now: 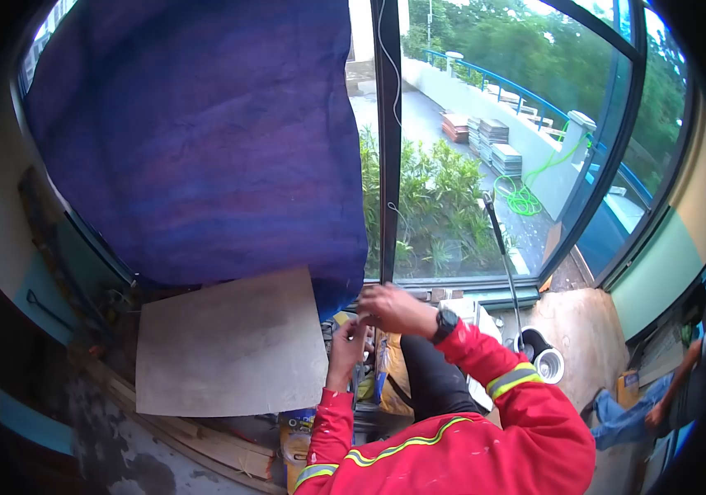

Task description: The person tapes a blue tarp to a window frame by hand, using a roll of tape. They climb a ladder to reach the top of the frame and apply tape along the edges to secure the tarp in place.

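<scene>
My left hand [344,353] is raised in front of my body, just right of a large pale board [233,346], with its fingers closed. A small yellow piece [341,317] shows at its fingertips; I cannot tell what object it belongs to. Close above it, my right hand [398,310] reaches in from the right with fingers bent together, a dark watch on the wrist. The fingertips of both hands come together at one spot, where anything between them is mostly hidden. Behind the board hangs a purple-blue sheet [204,140].
A yellow bag [392,375] sits below my hands, by my leg. To the right are a long thin rod [501,239] and a white bucket [548,365]. Timber planks [229,452] lie at lower left. A person in jeans [633,412] is at far right. Tall windows stand ahead.
</scene>
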